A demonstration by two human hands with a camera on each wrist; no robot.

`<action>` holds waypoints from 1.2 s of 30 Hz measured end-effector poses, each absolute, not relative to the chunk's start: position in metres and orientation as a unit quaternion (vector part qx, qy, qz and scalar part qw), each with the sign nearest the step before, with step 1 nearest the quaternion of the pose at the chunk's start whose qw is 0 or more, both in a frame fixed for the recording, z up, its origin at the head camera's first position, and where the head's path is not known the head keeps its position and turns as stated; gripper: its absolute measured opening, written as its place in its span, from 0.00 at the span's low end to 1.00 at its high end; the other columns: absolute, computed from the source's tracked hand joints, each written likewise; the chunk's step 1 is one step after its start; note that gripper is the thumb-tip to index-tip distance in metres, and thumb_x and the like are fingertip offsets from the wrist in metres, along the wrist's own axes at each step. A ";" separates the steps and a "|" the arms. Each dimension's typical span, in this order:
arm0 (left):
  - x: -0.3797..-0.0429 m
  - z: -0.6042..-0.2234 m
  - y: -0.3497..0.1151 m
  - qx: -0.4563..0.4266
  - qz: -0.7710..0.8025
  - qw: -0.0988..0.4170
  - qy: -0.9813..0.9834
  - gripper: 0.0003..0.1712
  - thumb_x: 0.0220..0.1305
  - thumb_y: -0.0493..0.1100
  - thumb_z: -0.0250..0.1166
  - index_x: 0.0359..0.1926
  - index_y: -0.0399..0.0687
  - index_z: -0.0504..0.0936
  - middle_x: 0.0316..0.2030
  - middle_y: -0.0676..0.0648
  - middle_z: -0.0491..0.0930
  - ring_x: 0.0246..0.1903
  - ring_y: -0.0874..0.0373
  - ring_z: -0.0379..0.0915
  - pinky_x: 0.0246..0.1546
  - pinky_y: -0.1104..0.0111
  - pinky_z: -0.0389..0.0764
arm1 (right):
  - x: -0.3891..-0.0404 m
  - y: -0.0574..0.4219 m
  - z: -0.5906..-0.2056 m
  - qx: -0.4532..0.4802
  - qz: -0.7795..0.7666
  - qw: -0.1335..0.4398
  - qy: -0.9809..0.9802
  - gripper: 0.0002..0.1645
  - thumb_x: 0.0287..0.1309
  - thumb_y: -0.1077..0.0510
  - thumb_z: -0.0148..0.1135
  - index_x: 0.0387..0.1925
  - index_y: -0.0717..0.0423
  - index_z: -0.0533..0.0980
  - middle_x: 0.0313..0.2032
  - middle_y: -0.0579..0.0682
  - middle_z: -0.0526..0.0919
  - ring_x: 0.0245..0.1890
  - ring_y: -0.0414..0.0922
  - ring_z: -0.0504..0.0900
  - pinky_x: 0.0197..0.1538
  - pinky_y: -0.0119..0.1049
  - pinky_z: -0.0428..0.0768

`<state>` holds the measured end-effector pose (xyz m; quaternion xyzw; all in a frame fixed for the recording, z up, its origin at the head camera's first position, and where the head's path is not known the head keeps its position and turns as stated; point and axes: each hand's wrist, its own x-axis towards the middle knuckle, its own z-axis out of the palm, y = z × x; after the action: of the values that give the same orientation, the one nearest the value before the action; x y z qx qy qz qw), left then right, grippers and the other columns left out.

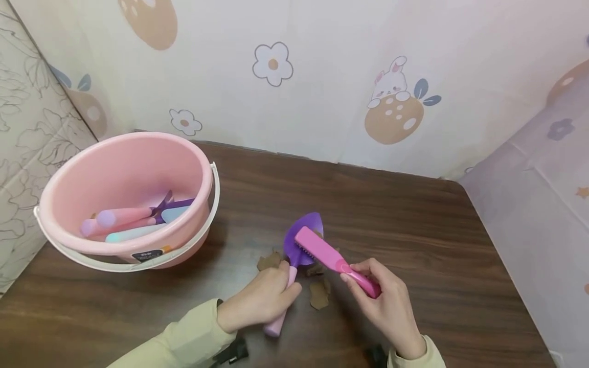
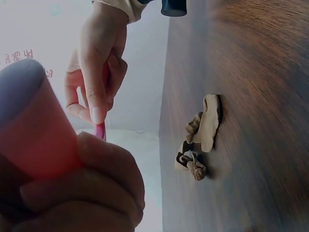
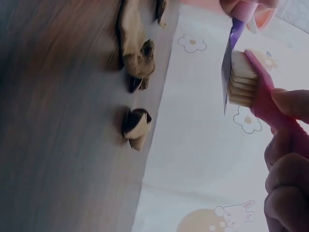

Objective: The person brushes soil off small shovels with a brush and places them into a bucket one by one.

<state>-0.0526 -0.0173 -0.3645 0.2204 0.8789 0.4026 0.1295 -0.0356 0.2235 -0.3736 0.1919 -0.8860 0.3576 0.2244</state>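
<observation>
My left hand (image 1: 259,299) grips the pink handle of a small garden trowel (image 1: 296,230) with a purple blade. The right hand (image 1: 386,294) holds a pink brush (image 1: 322,251) by its handle. In the right wrist view the pale bristles (image 3: 242,79) of the brush press against the face of the trowel blade (image 3: 227,67), and both are raised above the table. Below them lie crumpled brown scraps (image 1: 319,295), seen larger in the left wrist view as curled pieces (image 2: 210,123).
A pink bucket (image 1: 124,148) with a white handle stands at the left. Several pink-handled and pale blue tools (image 1: 124,217) lie in it. Patterned sheets (image 1: 322,102) rise behind and beside the dark wooden table (image 1: 414,230).
</observation>
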 end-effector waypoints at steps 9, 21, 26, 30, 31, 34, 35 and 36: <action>-0.056 -0.357 -0.018 0.214 0.391 0.134 0.885 0.11 0.62 0.44 0.52 0.32 0.38 0.67 0.19 0.49 0.67 0.19 0.59 0.65 0.20 0.69 0.67 | -0.041 0.225 -0.369 0.180 0.319 0.264 -0.892 0.15 0.41 0.60 0.76 0.32 0.52 0.78 0.20 0.39 0.71 0.18 0.31 0.60 0.23 0.21 0.58; -0.055 -0.356 -0.020 0.194 0.416 0.172 0.872 0.10 0.63 0.44 0.52 0.32 0.40 0.68 0.20 0.49 0.67 0.19 0.61 0.66 0.20 0.70 0.68 | -0.049 0.234 -0.372 0.160 0.290 0.292 -0.897 0.15 0.48 0.51 0.73 0.33 0.55 0.79 0.20 0.43 0.74 0.19 0.33 0.63 0.22 0.24 0.60; -0.049 -0.355 -0.026 0.204 0.423 0.172 0.866 0.10 0.63 0.44 0.51 0.32 0.40 0.67 0.19 0.51 0.66 0.17 0.63 0.65 0.18 0.70 0.68 | -0.054 0.252 -0.373 0.075 0.260 0.322 -0.907 0.17 0.36 0.66 0.77 0.31 0.60 0.78 0.21 0.49 0.79 0.19 0.30 0.68 0.20 0.25 0.63; -0.049 -0.355 -0.029 0.196 0.417 0.149 0.875 0.10 0.62 0.44 0.51 0.31 0.40 0.66 0.19 0.50 0.65 0.18 0.61 0.64 0.19 0.70 0.67 | -0.051 0.259 -0.375 0.039 0.297 0.295 -0.907 0.17 0.37 0.67 0.77 0.32 0.60 0.78 0.22 0.49 0.81 0.16 0.25 0.67 0.18 0.22 0.63; -0.050 -0.355 -0.029 0.194 0.416 0.148 0.876 0.10 0.62 0.44 0.51 0.31 0.40 0.67 0.19 0.50 0.66 0.18 0.61 0.64 0.19 0.69 0.67 | -0.050 0.258 -0.376 0.041 0.303 0.287 -0.908 0.17 0.38 0.66 0.77 0.32 0.59 0.78 0.22 0.48 0.80 0.15 0.26 0.67 0.18 0.23 0.62; -0.051 -0.356 -0.030 0.194 0.418 0.161 0.873 0.10 0.63 0.44 0.51 0.31 0.40 0.67 0.19 0.50 0.66 0.18 0.61 0.65 0.19 0.69 0.67 | -0.047 0.254 -0.378 0.039 0.317 0.271 -0.908 0.16 0.39 0.65 0.77 0.33 0.57 0.78 0.22 0.46 0.79 0.13 0.27 0.65 0.18 0.23 0.61; -0.051 -0.356 -0.029 0.194 0.418 0.164 0.872 0.11 0.63 0.44 0.51 0.31 0.40 0.67 0.19 0.50 0.66 0.18 0.61 0.65 0.19 0.69 0.67 | -0.046 0.252 -0.378 0.036 0.320 0.269 -0.908 0.17 0.39 0.65 0.77 0.33 0.56 0.78 0.22 0.45 0.78 0.13 0.28 0.64 0.18 0.23 0.61; -0.051 -0.356 -0.029 0.195 0.419 0.167 0.871 0.11 0.63 0.44 0.51 0.31 0.40 0.67 0.19 0.50 0.66 0.17 0.62 0.65 0.18 0.69 0.67 | -0.045 0.251 -0.378 0.032 0.322 0.268 -0.908 0.17 0.38 0.65 0.77 0.33 0.56 0.78 0.21 0.45 0.78 0.12 0.28 0.63 0.17 0.23 0.60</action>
<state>-0.0507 -0.0293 -0.3563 0.1949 0.8711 0.4188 0.1667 -0.0455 0.2510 -0.3783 0.0319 -0.9076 0.3218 0.2679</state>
